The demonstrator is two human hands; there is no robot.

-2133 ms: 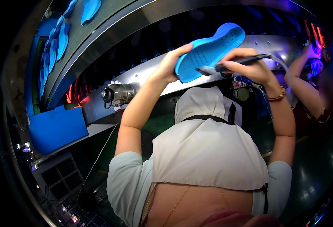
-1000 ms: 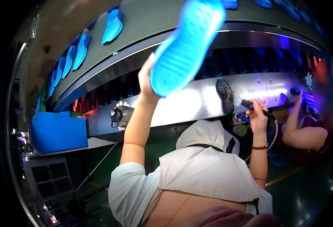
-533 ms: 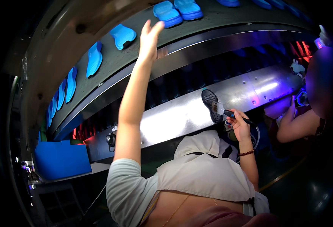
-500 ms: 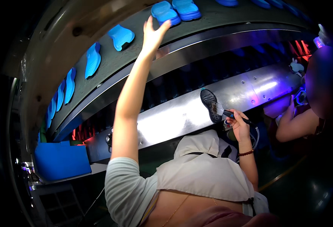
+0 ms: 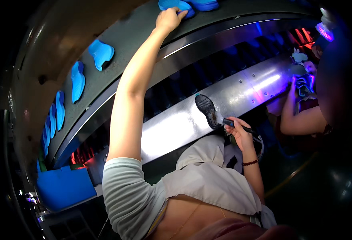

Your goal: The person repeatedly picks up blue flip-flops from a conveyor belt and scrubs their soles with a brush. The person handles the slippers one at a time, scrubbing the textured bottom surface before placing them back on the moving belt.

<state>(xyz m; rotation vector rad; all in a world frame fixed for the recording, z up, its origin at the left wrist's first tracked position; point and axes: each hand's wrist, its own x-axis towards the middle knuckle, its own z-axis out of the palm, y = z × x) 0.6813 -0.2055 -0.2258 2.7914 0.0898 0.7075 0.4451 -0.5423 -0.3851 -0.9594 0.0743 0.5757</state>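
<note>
My left hand (image 5: 169,20) reaches up to the conveyor, its fingers closed on the near edge of a blue shoe sole (image 5: 177,5). A second blue sole (image 5: 203,4) lies just right of it; the frame's top edge cuts off both. In my right hand (image 5: 241,130) is a brush (image 5: 234,123) with a black handle and a pale head. The brush head touches or hangs just over a black shoe outsole (image 5: 206,109), which lies on the shiny metal ledge (image 5: 166,134). A thin hose runs beside my right hand.
More blue soles (image 5: 78,82) line the curved conveyor (image 5: 132,44) at the left. Red-lit racks show below the conveyor. A blue box (image 5: 66,188) stands at lower left. To the right, a co-worker's arm (image 5: 300,120) is close by, near a white rabbit-shaped thing (image 5: 299,56).
My left hand has closed from a spread reach onto the blue sole. The blue soles have shifted left and down in view. My right hand still holds the brush at the black outsole.
</note>
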